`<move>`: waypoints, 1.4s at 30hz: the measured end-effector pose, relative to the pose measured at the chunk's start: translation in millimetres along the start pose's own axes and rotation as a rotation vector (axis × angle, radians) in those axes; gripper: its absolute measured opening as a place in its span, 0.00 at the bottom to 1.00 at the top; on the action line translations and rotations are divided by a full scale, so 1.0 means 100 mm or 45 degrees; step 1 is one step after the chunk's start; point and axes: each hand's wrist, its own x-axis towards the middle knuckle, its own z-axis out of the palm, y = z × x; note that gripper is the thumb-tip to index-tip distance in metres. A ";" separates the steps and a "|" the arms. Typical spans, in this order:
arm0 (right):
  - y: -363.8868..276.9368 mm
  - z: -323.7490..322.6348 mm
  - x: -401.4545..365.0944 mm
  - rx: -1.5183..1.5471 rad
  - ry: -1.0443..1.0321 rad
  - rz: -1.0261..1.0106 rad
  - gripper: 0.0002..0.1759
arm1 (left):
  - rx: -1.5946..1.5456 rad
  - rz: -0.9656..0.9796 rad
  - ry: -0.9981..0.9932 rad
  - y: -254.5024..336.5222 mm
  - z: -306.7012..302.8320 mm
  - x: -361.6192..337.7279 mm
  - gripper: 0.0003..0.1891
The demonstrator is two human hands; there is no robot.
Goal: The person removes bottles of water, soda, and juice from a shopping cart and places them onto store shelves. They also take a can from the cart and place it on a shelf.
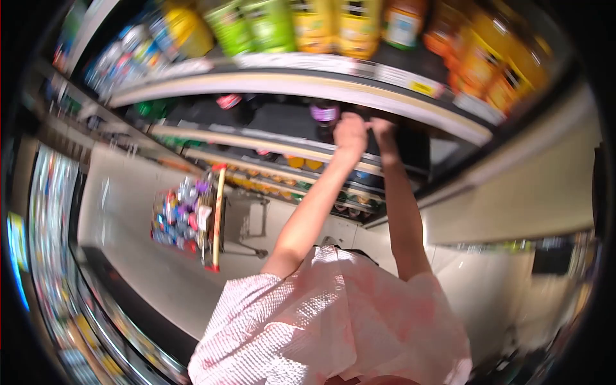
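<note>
Both my arms reach into the dark shelf below the upper ledge. My left hand (351, 133) has its fingers curled, right beside a dark bottle with a purple label (325, 114). Close to its right, my right hand (383, 129) is also closed, at the shadowed front of the same shelf (276, 123). I cannot tell what the two hands hold, as blur and shadow hide the fingertips. Farther left on this shelf lies a dark bottle with a red label (230, 102).
Above my hands runs a shelf ledge (289, 85) carrying green pouches (266, 29), yellow packs (356, 32) and orange bottles (478, 61). Lower shelves hold more bottles. A loaded shopping cart (219, 212) stands on the floor at the left. A side panel (513, 173) bounds the right.
</note>
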 end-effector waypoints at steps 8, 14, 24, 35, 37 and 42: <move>-0.61 -1.44 -0.43 0.724 0.060 0.107 0.18 | 0.269 0.125 -0.392 0.03 0.54 0.50 0.14; -0.66 -1.45 -0.32 0.652 -0.150 0.216 0.21 | -0.581 -0.067 -0.468 0.01 0.14 0.32 0.18; 0.08 -0.86 0.07 0.624 -0.348 0.723 0.26 | -1.337 0.201 -0.073 -2.70 -1.91 -1.94 0.15; -1.98 -1.75 -1.23 0.117 0.222 -0.048 0.13 | -0.013 -1.212 0.604 -8.10 -1.70 -2.76 0.19; -2.32 -1.63 -1.47 0.163 0.147 -0.108 0.20 | 0.102 -1.032 0.552 -8.22 -1.72 -2.50 0.23; -2.79 -1.40 -2.10 0.246 -0.255 -0.181 0.17 | 0.285 -1.275 0.005 -8.58 -1.56 -2.15 0.39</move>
